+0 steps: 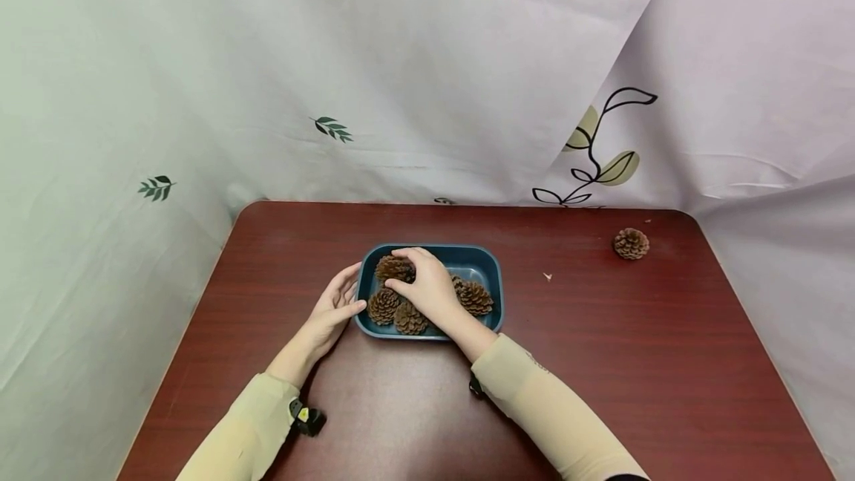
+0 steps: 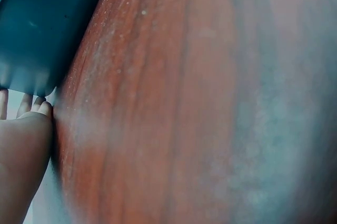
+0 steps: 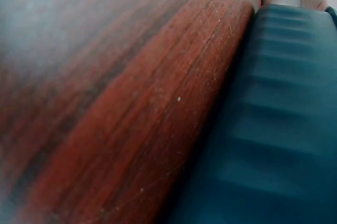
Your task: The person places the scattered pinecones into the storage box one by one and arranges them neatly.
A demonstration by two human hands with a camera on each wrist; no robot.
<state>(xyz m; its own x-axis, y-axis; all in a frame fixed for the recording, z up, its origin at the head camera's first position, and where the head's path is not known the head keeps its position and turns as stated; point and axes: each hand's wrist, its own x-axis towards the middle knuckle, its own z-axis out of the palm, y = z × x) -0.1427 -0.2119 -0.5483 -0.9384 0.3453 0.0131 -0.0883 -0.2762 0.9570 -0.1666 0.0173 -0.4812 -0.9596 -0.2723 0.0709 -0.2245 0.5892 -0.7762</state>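
A dark blue rectangular tray (image 1: 494, 262) with several brown pine cones in it stands on the table. My right hand (image 1: 430, 288) reaches over the tray, its thumb and fingers around a pine cone (image 1: 390, 269) in the far left corner. Two more pine cones (image 1: 384, 306) lie nearer the front, and others (image 1: 476, 298) are at the right end, partly behind my hand. My left hand (image 1: 330, 312) holds the tray's left end, thumb over the rim and fingers against the outer wall. In the left wrist view, fingertips (image 2: 45, 109) touch the tray's wall (image 2: 39, 34).
A single pine cone (image 1: 631, 243) lies at the far right of the reddish-brown table (image 1: 601, 362). A small pale scrap (image 1: 548, 277) is between it and the tray. White patterned cloth (image 1: 434, 80) hangs behind the table and along its sides.
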